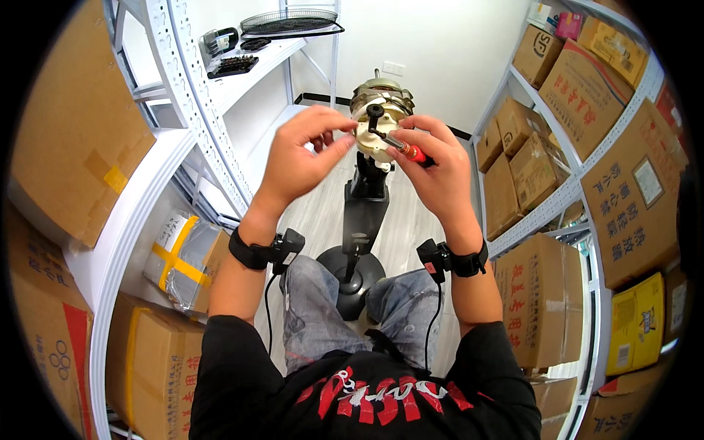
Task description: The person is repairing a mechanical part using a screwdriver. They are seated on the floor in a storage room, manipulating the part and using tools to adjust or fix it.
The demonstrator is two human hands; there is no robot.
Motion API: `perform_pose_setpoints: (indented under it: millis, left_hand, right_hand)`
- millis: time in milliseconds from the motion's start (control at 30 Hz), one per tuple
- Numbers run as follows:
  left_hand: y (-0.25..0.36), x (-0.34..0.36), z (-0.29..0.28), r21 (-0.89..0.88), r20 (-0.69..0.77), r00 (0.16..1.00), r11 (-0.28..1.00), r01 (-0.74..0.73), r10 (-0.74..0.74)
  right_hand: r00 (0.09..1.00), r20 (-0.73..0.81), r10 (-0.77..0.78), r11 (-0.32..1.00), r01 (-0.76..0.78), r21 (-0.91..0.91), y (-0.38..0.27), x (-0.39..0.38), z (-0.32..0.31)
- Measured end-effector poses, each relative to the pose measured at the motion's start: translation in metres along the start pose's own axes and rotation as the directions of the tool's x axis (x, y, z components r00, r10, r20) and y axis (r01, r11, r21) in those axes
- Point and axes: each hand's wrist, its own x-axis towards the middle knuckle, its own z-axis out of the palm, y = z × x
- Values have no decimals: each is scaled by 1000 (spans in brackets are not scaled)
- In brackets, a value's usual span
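Observation:
A pedestal fan's motor unit (372, 141), with its pale housing bared, sits on top of a black stand (364, 220). My right hand (438, 158) is closed round a screwdriver (412, 152) with a red handle. Its shaft points left and up, toward a small black crank-shaped part (374, 117) on the housing. Thumb and forefinger of my left hand (312, 150) come together at the housing's left edge, the other fingers curled. Whatever they pinch, if anything, is too small to make out.
The stand's round black base (352, 282) is on the floor between my knees. On the left, a white shelf (246, 73) bears a fan grille (290, 23) and small dark parts (233, 66). Racks with cardboard boxes (539, 301) flank me on both sides.

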Motion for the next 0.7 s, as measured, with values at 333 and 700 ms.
perform_pose_setpoints:
  millis: [333, 700]
  left_hand:
    - [20, 14, 5, -14, -66, 996, 998, -61, 60]
    - [24, 16, 7, 72, 6, 990, 987, -142, 142]
  right_hand:
    - [999, 34, 22, 1000, -23, 21, -3, 0, -3]
    - [992, -52, 112, 980, -101, 171, -4, 2, 3]
